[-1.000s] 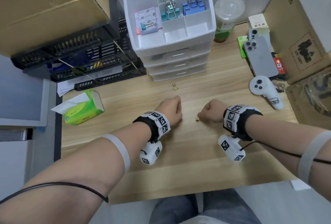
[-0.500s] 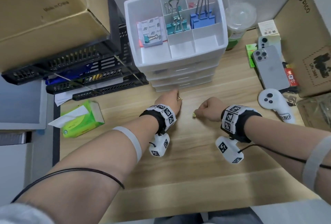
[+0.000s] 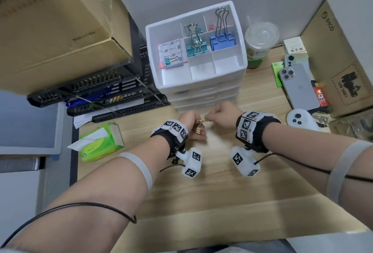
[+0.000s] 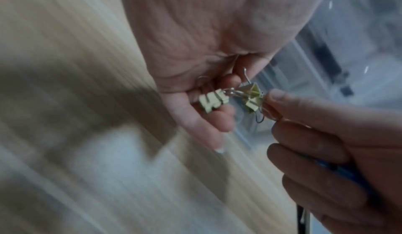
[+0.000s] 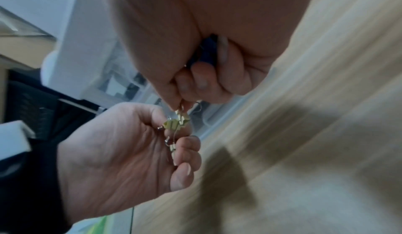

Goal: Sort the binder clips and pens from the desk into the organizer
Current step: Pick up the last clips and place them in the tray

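Note:
Both hands meet just above the desk in front of the white drawer organizer (image 3: 241,56). My left hand (image 3: 198,129) lies palm up, its fingers curled round small gold binder clips (image 4: 214,101). My right hand (image 3: 210,120) pinches the wire handle of another gold clip (image 5: 181,117) between thumb and forefinger, right over the left palm. Its other fingers curl round a dark blue object (image 5: 208,48) that I cannot identify. In the organizer's top compartments stand a teal clip (image 3: 195,47) and a blue clip (image 3: 222,41), beside a notes pad (image 3: 171,54).
On the right lie a grey phone (image 3: 298,85), a white controller (image 3: 300,120) and a lidded cup (image 3: 260,44). A green tissue pack (image 3: 101,143) and black stacked trays (image 3: 101,91) are on the left. Cardboard boxes (image 3: 60,20) flank both sides.
Both hands lifted off the desk with the gold clips they were picking up. They moved forward and came together in front of the organizer.

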The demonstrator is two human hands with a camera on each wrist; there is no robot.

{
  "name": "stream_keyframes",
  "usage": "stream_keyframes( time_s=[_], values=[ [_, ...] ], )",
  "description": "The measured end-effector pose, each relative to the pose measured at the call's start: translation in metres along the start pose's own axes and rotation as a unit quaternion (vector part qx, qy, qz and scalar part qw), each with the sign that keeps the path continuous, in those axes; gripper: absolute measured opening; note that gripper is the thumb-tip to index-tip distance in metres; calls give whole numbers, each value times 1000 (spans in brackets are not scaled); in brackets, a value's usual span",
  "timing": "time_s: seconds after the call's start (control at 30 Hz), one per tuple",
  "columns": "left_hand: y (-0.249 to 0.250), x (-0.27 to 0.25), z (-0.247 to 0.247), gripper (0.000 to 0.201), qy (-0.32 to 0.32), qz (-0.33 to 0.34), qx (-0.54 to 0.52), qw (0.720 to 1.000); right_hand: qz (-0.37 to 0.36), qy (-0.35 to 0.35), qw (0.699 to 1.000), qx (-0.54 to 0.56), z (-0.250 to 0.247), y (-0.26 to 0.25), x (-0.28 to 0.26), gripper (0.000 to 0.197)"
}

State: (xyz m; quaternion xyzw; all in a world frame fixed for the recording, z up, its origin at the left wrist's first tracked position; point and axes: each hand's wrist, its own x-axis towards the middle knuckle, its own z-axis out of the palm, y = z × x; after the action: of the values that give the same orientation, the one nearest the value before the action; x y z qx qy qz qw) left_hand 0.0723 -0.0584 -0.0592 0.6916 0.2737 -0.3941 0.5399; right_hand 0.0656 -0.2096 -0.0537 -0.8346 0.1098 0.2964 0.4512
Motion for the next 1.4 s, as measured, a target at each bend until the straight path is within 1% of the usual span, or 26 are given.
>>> stream_keyframes(
  time_s=[0.07, 0.13, 0.17, 0.27, 0.37, 0.47, 0.53, 0.6, 0.63, 0.7, 0.77, 0.83, 0.9, 0.97, 1.0, 1.03, 1.1, 1.13, 1.17, 1.2, 1.23, 1.27, 1.33, 1.4],
  values=[
    [-1, -9, -4, 11, -11, -7, -79, 997, -21, -3, 999, -24, -3, -14, -5, 24],
    [0, -18, -8, 12, -26, -6, -101, 995, -44, -12, 998, -37, -6, -25, -10, 26],
    [1, -21, -10, 14, -31, -6, -105, 994, -55, -17, 997, -44, -6, -31, -13, 26],
    [4, -29, -13, 23, -20, 2, -86, 996, -81, -34, 994, -71, -4, -42, -22, 23],
    [8, -40, -16, 24, -35, 12, -59, 998, -92, -34, 993, -67, -3, -50, -31, 30],
    [12, -48, -22, 34, -30, 21, -16, 999, -58, 2, 998, 27, -9, -61, -39, 36],
    [22, -57, -24, 39, -22, 30, 20, 999, -6, 19, 996, 83, -19, -73, -43, 39],
    [39, -71, -24, 36, -12, 58, 89, 994, 56, 4, 993, 100, -33, -89, -47, 37],
    [49, -79, -23, 34, -7, 83, 130, 988, 74, -8, 992, 98, -42, -97, -49, 36],
    [74, -97, -19, 42, 27, 151, 208, 966, 78, -8, 993, 87, -61, -114, -51, 35],
    [100, -112, -15, 48, 86, 230, 258, 934, 71, 28, 993, 92, -84, -129, -54, 30],
    [123, -117, -10, 49, 127, 295, 270, 908, 74, 71, 989, 105, -104, -138, -53, 23],
    [140, -117, -7, 44, 166, 320, 283, 889, 100, 70, 982, 144, -118, -140, -50, 16],
    [151, -114, -3, 45, 190, 311, 310, 878, 113, 54, 975, 184, -125, -137, -47, 12],
    [155, -111, -1, 46, 196, 307, 321, 874, 109, 51, 974, 190, -127, -135, -44, 10],
    [157, -109, 2, 44, 203, 306, 336, 867, 89, 57, 978, 181, -130, -132, -39, 12],
    [156, -104, 7, 30, 218, 307, 373, 848, 39, 86, 988, 122, -131, -127, -33, 30],
    [154, -102, 9, 20, 224, 312, 388, 838, 23, 104, 992, 74, -129, -126, -33, 34],
    [151, -99, 11, 12, 227, 317, 401, 829, 17, 119, 993, 3, -127, -126, -33, 33],
    [148, -98, 13, 11, 230, 319, 416, 820, 15, 134, 988, -78, -123, -127, -32, 26],
    [145, -96, 14, 14, 233, 321, 428, 812, 10, 153, 977, -149, -119, -130, -34, 19],
    [142, -94, 15, 17, 237, 325, 437, 805, 3, 173, 967, -188, -115, -130, -32, 14],
    [138, -90, 14, 23, 244, 336, 443, 795, -21, 199, 956, -214, -110, -132, -33, 14],
    [136, -88, 13, 27, 246, 349, 436, 792, -42, 209, 949, -231, -108, -131, -32, 14]
  ],
)
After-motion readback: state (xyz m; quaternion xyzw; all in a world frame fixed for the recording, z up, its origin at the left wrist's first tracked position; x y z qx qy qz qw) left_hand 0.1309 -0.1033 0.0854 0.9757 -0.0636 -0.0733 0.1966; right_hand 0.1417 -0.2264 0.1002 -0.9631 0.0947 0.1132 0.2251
